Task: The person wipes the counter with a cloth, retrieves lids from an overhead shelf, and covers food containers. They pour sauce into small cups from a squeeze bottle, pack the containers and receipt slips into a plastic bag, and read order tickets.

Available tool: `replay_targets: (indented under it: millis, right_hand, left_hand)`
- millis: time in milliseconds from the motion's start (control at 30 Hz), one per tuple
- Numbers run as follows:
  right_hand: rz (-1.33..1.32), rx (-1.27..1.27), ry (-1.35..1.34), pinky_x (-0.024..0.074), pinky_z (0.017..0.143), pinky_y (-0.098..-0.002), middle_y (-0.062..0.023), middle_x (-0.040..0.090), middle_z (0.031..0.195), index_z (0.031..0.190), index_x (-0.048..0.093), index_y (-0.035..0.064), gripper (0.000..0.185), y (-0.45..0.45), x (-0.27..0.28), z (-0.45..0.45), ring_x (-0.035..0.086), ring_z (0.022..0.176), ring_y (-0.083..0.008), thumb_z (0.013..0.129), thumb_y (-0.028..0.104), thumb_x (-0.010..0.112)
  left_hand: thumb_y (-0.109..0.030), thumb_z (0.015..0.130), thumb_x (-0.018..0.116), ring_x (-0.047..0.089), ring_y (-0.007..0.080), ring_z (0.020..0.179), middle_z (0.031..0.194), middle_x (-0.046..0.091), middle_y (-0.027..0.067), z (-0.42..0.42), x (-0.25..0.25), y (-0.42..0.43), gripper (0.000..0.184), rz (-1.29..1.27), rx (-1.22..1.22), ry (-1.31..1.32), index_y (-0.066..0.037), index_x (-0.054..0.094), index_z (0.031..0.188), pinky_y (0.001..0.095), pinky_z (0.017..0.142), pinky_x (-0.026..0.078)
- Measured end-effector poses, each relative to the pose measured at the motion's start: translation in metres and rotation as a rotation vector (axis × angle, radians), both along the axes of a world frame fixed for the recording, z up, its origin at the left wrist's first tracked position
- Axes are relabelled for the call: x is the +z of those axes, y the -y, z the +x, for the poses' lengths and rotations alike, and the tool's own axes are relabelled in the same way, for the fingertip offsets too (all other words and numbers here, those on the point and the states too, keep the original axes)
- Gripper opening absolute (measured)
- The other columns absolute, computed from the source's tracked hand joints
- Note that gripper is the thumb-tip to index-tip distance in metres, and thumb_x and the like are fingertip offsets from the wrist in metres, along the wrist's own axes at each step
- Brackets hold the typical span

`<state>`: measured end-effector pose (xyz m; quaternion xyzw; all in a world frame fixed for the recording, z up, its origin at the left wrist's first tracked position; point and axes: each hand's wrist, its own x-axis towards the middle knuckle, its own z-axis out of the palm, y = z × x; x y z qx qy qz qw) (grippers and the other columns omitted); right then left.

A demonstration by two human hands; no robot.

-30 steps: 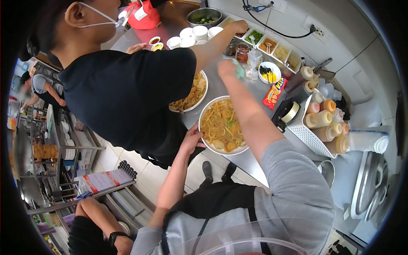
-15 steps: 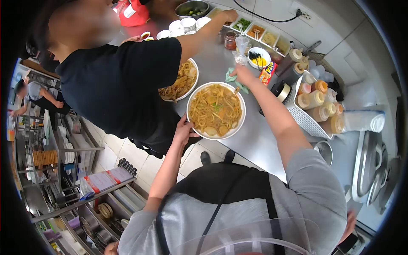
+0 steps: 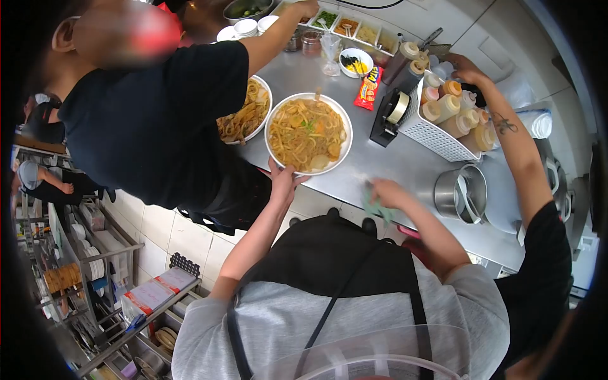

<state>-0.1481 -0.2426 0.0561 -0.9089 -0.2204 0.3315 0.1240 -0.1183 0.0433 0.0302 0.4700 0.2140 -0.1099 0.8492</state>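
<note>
My left hand (image 3: 285,180) grips the lower rim of a white bowl (image 3: 345,149) filled with noodles (image 3: 307,136) and bits of green. The bowl lies at the front edge of the steel counter (image 3: 373,168). To the right, my right hand (image 3: 387,193) is closed on a pale green cloth (image 3: 376,206) near the same edge. Left of my bowl is a second noodle bowl (image 3: 267,114), partly hidden by a co-worker's arm. Behind my bowl are a red snack packet (image 3: 368,88) and a small white bowl (image 3: 356,63) with yellow and black food.
A co-worker in black (image 3: 152,133) stands at the left, one hand over the topping trays (image 3: 347,26). Another person's tattooed arm (image 3: 516,133) reaches to the bottle basket (image 3: 430,130). A black tape dispenser (image 3: 384,126) and a steel pot (image 3: 460,193) stand at the right.
My right hand has come back with the cloth from behind the bowl to the counter's front edge. My left hand stays on the rim. A tattooed arm has reached in from the right.
</note>
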Motion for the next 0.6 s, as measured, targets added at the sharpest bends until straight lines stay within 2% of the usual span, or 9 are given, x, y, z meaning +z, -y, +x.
replay_targets:
  millis: [33, 100, 167, 233, 300, 367, 433, 500, 600]
  right_hand:
    - [-0.109, 0.07, -0.273, 0.0466, 0.074, -0.037, -0.0144, 0.061, 0.085, 0.082, 0.068, 0.0108, 0.025, 0.005, 0.028, 0.001, 0.06, 0.079, -0.0271, 0.064, -0.001, 0.056]
    - [0.064, 0.019, -0.259, 0.0462, 0.075, -0.0356, -0.0145, 0.064, 0.082, 0.08, 0.068, 0.0089, 0.025, 0.03, 0.048, 0.02, 0.06, 0.08, -0.0261, 0.062, -0.003, 0.054]
    - [0.136, -0.087, -0.103, 0.0463, 0.075, -0.0348, -0.0144, 0.064, 0.084, 0.081, 0.068, 0.0086, 0.028, 0.021, 0.097, 0.056, 0.06, 0.081, -0.0264, 0.061, -0.004, 0.053]
    - [0.253, 0.042, 0.338, 0.0465, 0.074, -0.0336, -0.0157, 0.063, 0.085, 0.082, 0.067, 0.009, 0.03, 0.012, 0.102, 0.106, 0.06, 0.081, -0.0266, 0.06, -0.004, 0.052]
    - [0.171, -0.067, 0.329, 0.0463, 0.074, -0.0362, -0.0161, 0.063, 0.086, 0.085, 0.066, 0.0091, 0.029, -0.033, 0.139, 0.153, 0.061, 0.081, -0.0271, 0.063, -0.003, 0.052]
    - [0.157, -0.017, 0.481, 0.0466, 0.073, -0.0375, -0.0166, 0.062, 0.088, 0.088, 0.065, 0.0079, 0.021, -0.062, 0.093, 0.229, 0.06, 0.081, -0.0315, 0.071, 0.01, 0.053]
    - [0.204, -0.132, 0.361, 0.0463, 0.077, -0.0377, -0.0158, 0.062, 0.092, 0.092, 0.065, 0.0107, 0.025, -0.105, 0.039, 0.292, 0.06, 0.085, -0.0314, 0.071, 0.007, 0.053]
    - [0.436, -0.072, 0.438, 0.0437, 0.084, -0.0355, -0.0152, 0.061, 0.098, 0.095, 0.065, 0.0122, 0.027, -0.139, -0.019, 0.313, 0.058, 0.093, -0.0301, 0.072, 0.007, 0.054]
    - [0.475, -0.072, 0.636, 0.0398, 0.09, -0.0336, -0.0155, 0.057, 0.109, 0.098, 0.065, 0.0125, 0.028, -0.159, -0.043, 0.285, 0.054, 0.101, -0.0289, 0.073, 0.007, 0.054]
  left_hand:
    - [0.005, 0.078, 0.036, 0.054, 0.0305, 0.099, 0.121, 0.038, 0.018, 0.002, -0.004, 0.0, 0.064, 0.011, -0.019, -0.011, -0.014, 0.009, 0.132, 0.0385, 0.062, 0.057]
    - [0.006, 0.073, 0.037, 0.057, 0.0325, 0.092, 0.115, 0.043, 0.0208, 0.0, 0.007, -0.002, 0.063, 0.073, 0.001, -0.036, -0.009, 0.014, 0.13, 0.0386, 0.058, 0.058]
    - [0.007, 0.07, 0.037, 0.059, 0.0331, 0.086, 0.11, 0.046, 0.0216, -0.009, -0.001, -0.018, 0.062, 0.038, -0.041, -0.081, -0.005, 0.018, 0.128, 0.0385, 0.055, 0.058]
    - [0.007, 0.062, 0.037, 0.062, 0.034, 0.07, 0.094, 0.054, 0.0216, -0.023, -0.008, -0.032, 0.056, 0.012, -0.069, -0.156, 0.004, 0.03, 0.118, 0.0393, 0.05, 0.057]
    - [0.006, 0.062, 0.037, 0.062, 0.0348, 0.073, 0.097, 0.053, 0.0231, -0.044, -0.005, -0.043, 0.055, -0.003, -0.08, -0.174, 0.006, 0.032, 0.117, 0.0403, 0.052, 0.057]
    - [0.006, 0.061, 0.037, 0.062, 0.0355, 0.076, 0.1, 0.053, 0.0246, -0.062, -0.002, -0.05, 0.054, -0.02, -0.089, -0.191, 0.007, 0.034, 0.115, 0.0412, 0.054, 0.057]
    - [0.006, 0.061, 0.038, 0.062, 0.0353, 0.074, 0.098, 0.053, 0.0232, -0.074, 0.003, -0.054, 0.056, -0.025, -0.05, -0.232, 0.007, 0.034, 0.116, 0.0425, 0.054, 0.057]
    - [0.006, 0.06, 0.038, 0.062, 0.0353, 0.074, 0.098, 0.053, 0.0227, -0.081, -0.001, -0.058, 0.056, -0.017, -0.036, -0.242, 0.006, 0.035, 0.116, 0.0431, 0.055, 0.057]
    - [0.006, 0.061, 0.039, 0.061, 0.0359, 0.076, 0.1, 0.053, 0.0223, -0.078, -0.003, -0.06, 0.055, 0.001, -0.045, -0.252, 0.006, 0.035, 0.116, 0.0441, 0.056, 0.057]
